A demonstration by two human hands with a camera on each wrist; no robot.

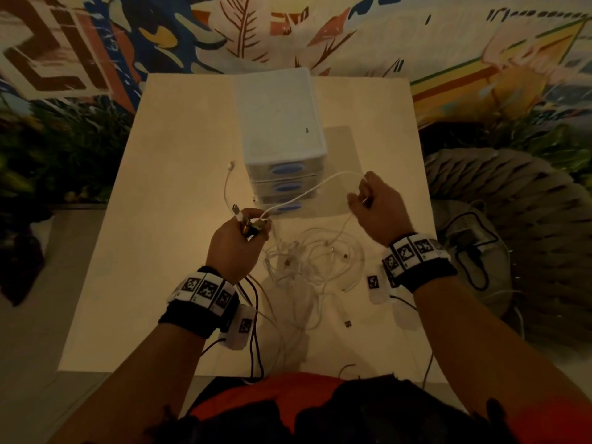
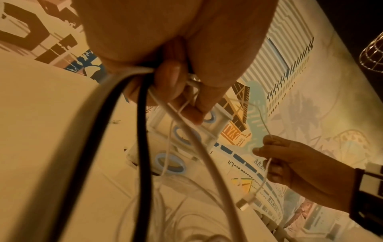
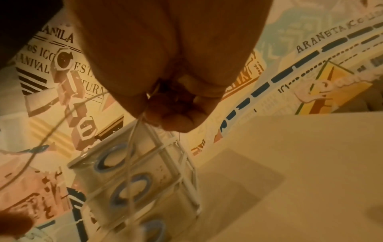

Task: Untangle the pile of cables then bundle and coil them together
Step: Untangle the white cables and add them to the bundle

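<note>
A: What's the biggest thing there?
B: A pale square table (image 1: 166,174), with a small white drawer unit (image 1: 282,123) standing at its far middle.

A: And the cables?
B: A loose tangle of thin white cables (image 1: 307,267) lies on the table between the two wrists, connectors poking out here and there. A dark cable (image 1: 254,322) hangs from the left hand over the near edge.

A: The hands?
B: The left hand (image 1: 237,241) is curled round several cable ends. The right hand (image 1: 378,206), raised beside the drawers, pinches one white cable (image 1: 307,190) that spans across to the left hand.
</note>
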